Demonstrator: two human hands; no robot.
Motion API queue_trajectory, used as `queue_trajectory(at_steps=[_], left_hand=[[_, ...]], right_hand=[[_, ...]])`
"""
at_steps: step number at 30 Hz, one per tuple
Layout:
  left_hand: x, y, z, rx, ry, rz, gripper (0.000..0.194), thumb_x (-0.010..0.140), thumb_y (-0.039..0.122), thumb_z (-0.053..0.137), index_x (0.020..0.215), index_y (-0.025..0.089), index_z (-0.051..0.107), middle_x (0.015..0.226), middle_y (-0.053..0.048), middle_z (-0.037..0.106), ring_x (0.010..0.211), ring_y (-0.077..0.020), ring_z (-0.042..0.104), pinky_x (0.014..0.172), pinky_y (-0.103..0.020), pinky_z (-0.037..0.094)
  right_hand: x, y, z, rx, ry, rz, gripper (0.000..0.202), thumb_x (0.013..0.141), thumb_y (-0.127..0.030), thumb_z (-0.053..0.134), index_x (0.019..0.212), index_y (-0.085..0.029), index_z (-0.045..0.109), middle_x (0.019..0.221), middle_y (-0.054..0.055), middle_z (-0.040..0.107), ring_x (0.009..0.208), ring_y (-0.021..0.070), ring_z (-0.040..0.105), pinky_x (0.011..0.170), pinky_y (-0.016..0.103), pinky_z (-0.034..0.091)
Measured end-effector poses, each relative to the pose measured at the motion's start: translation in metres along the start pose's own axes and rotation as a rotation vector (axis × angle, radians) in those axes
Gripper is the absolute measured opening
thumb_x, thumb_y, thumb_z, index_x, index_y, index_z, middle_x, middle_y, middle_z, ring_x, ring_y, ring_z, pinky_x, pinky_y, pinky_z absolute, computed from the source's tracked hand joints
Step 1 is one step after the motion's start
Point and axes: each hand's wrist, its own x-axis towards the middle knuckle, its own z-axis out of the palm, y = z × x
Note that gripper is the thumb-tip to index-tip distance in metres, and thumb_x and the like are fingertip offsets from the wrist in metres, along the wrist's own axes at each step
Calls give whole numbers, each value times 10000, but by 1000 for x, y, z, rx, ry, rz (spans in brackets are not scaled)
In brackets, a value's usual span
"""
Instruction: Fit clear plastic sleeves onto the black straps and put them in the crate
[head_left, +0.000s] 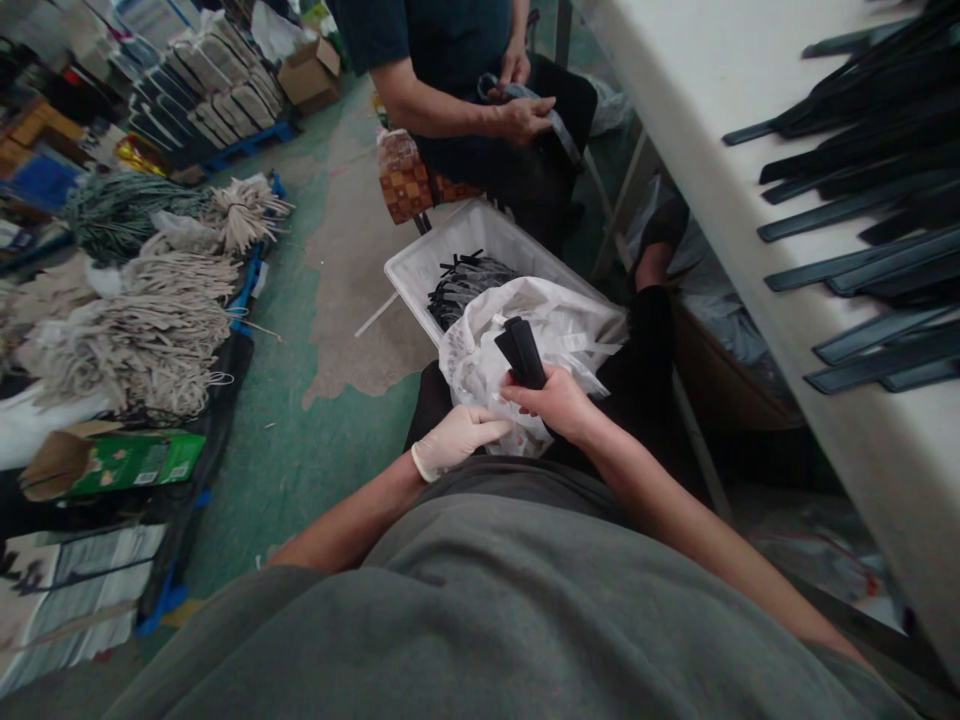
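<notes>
My right hand (559, 402) is closed around a small bundle of flat black straps (523, 352), their ends pointing up and away from me. A white plastic bag (480, 345) lies open across my lap, just beneath the straps. My left hand (461, 440), in a pale thin glove, rests against the near side of this bag. Its fingers are curled together, and what they pinch, if anything, is hidden. Beyond the bag, a white plastic crate (409, 262) holds many dark straps (469, 285).
A white table (697, 130) on my right carries many black straps (862, 220). Across from me sits a co-worker (450, 100), handling a grey strap (559, 125). To the left, bundles of beige cords (142, 335) lie on blue pallets along the green floor (322, 490).
</notes>
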Motion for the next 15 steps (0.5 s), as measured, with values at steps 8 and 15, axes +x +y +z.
queue_trajectory(at_steps=[8, 15], left_hand=[[-22, 45, -88, -473, 501, 217, 250, 845, 238, 628, 608, 164, 602, 578, 18, 641, 613, -109, 590, 700, -261, 522], [-121, 116, -192, -680, 974, 1102, 311, 992, 444, 392, 830, 252, 576, 736, 173, 678, 811, -5, 616, 840, -138, 480]], right_hand=[[-9, -1, -12, 168, -161, 73, 333, 759, -413, 675, 1000, -184, 646, 767, -1, 695, 468, 67, 427, 568, 266, 527], [-19, 5, -11, 126, -273, 13, 435, 845, -553, 592, 998, -152, 664, 815, 51, 700, 491, 87, 485, 532, 259, 474]])
